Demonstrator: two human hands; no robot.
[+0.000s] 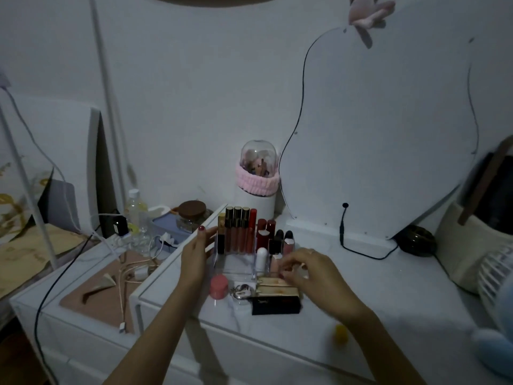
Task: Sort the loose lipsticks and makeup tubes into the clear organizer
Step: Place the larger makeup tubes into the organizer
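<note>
Both hands I see at the clear organizer [222, 269]: left hand [194, 254] flat against its side, right hand [311, 269] curled, grip unclear

Tabletop [388, 287] lies open right of the clear organizer [236, 263], up to the black cable [361, 252] and mirror [374, 134]. Front approach is obstructed by the pink jar [218, 286], keyring [241, 291] and black lipstick box [276, 305]. The brush holder [256, 187] blocks the rear.
</note>
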